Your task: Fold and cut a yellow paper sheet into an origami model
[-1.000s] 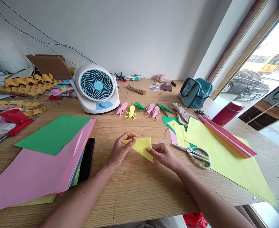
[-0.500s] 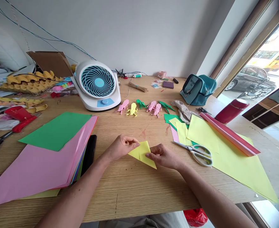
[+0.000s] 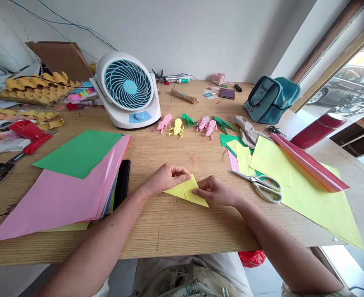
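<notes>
A small folded yellow paper (image 3: 185,192) lies on the wooden table (image 3: 176,231) in front of me. My left hand (image 3: 166,177) pinches its upper left edge with closed fingers. My right hand (image 3: 216,192) presses down on its right side, fingertips together on the fold. Both hands touch the paper and sit close to each other.
A stack of coloured sheets (image 3: 67,185) and a black phone (image 3: 121,183) lie to the left. Scissors (image 3: 262,186), yellow sheets (image 3: 308,194) and a pink roll (image 3: 308,163) lie right. A fan (image 3: 128,88), several folded paper figures (image 3: 194,123), a teal bag (image 3: 270,103) and a red bottle (image 3: 316,130) stand behind.
The open flap of the yellow paper has been folded down flat. My hands have closed in on it. The view has tipped downward, showing my lap.
</notes>
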{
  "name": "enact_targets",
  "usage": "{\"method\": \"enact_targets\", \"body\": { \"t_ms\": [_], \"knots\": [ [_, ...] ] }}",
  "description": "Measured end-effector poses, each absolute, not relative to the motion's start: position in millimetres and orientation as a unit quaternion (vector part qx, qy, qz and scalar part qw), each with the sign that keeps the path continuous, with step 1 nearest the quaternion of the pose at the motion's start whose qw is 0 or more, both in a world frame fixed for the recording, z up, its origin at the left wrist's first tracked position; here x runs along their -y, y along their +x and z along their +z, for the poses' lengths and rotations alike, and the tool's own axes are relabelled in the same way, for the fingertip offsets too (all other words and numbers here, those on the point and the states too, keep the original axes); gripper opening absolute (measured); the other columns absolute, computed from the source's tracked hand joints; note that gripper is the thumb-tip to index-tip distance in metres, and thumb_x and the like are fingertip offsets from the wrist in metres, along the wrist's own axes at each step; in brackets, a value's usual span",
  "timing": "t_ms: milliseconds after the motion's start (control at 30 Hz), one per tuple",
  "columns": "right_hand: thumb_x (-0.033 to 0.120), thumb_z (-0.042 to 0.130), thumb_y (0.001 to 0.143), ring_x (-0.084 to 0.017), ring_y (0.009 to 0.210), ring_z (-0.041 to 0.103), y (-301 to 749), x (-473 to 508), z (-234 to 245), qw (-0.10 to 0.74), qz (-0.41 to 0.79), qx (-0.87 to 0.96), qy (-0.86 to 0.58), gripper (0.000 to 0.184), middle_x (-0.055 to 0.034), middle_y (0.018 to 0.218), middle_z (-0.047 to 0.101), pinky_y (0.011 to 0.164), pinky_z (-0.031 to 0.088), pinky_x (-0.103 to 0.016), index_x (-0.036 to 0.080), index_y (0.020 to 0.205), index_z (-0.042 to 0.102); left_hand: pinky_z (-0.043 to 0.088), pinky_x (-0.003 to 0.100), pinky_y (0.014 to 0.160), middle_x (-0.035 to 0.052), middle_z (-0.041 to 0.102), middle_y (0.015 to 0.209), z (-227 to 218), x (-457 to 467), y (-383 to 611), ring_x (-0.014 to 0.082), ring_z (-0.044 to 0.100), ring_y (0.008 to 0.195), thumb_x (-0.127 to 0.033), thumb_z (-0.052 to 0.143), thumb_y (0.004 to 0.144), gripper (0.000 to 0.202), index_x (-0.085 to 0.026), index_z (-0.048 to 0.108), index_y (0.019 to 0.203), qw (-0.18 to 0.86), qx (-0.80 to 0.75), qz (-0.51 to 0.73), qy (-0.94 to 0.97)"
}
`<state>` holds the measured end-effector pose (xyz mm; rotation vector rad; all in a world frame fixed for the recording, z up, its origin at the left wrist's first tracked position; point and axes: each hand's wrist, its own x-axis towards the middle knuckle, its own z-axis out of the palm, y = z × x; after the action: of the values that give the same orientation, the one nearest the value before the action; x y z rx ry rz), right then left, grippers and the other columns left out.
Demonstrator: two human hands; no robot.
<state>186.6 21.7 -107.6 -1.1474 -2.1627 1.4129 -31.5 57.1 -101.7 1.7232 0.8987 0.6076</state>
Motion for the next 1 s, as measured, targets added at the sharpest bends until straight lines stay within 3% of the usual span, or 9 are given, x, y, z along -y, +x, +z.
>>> {"method": "enact_targets", "body": {
  "t_ms": [200,400,500,667,833,1000],
  "knots": [
    [0.061,0.052,0.089,-0.007,0.055,0.023,182.5,-23.6,-112.3,0.233,0.493,0.730,-0.413,0.052,0.0059,0.060,0.026,0.048,0.018,-0.024,0.021,0.061,0.033,0.038,0.023,0.061,0.0004,0.063,0.071,-108.5,-54.4,-24.6,0.0118,0.052,0.066,-0.042,0.063,0.085,0.029,-0.015,0.070,0.078,0.522,-0.359,0.262,0.728],
    [0.059,0.052,0.090,-0.007,0.054,0.022,182.4,-24.1,-115.4,0.228,0.497,0.726,-0.417,0.052,0.0062,0.059,0.025,0.048,0.017,-0.025,0.021,0.060,0.033,0.033,0.022,0.058,-0.0026,0.053,0.063,-110.3,-55.0,-23.4,0.0097,0.044,0.061,-0.041,0.062,0.085,0.031,-0.015,0.067,0.070,0.495,-0.378,0.297,0.724],
    [0.060,0.055,0.088,-0.007,0.050,0.026,183.7,-24.0,-112.5,0.219,0.509,0.719,-0.420,0.052,0.0065,0.055,0.032,0.046,0.020,-0.024,0.019,0.059,0.040,0.033,0.022,0.057,-0.0027,0.053,0.064,-108.1,-57.7,-27.0,0.0096,0.044,0.061,-0.044,0.062,0.084,0.032,-0.015,0.066,0.070,0.504,-0.399,0.341,0.686],
    [0.063,0.056,0.086,-0.012,0.055,0.052,186.1,-24.8,-112.5,0.228,0.547,0.688,-0.420,0.050,-0.0011,0.064,0.063,0.052,0.041,-0.024,0.016,0.071,0.066,0.032,0.021,0.055,-0.0036,0.050,0.064,-102.8,-60.6,-31.3,0.0092,0.042,0.060,-0.049,0.066,0.079,0.037,-0.015,0.061,0.067,0.534,-0.425,0.394,0.616],
    [0.062,0.056,0.087,-0.009,0.050,0.048,189.1,-26.8,-112.6,0.241,0.524,0.693,-0.432,0.052,0.0001,0.056,0.059,0.049,0.038,-0.022,0.016,0.065,0.067,0.030,0.021,0.053,-0.0028,0.050,0.064,-105.0,-63.2,-36.5,0.0099,0.043,0.059,-0.058,0.065,0.078,0.045,-0.015,0.062,0.069,0.554,-0.431,0.363,0.613],
    [0.062,0.061,0.084,-0.009,0.049,0.048,189.8,-27.0,-110.5,0.247,0.534,0.673,-0.449,0.051,-0.0019,0.058,0.064,0.048,0.038,-0.022,0.016,0.064,0.069,0.030,0.021,0.054,-0.0032,0.049,0.063,-108.1,-68.3,-40.8,0.0093,0.041,0.059,-0.057,0.066,0.078,0.044,-0.014,0.062,0.068,0.530,-0.428,0.364,0.635]
  ]
}}
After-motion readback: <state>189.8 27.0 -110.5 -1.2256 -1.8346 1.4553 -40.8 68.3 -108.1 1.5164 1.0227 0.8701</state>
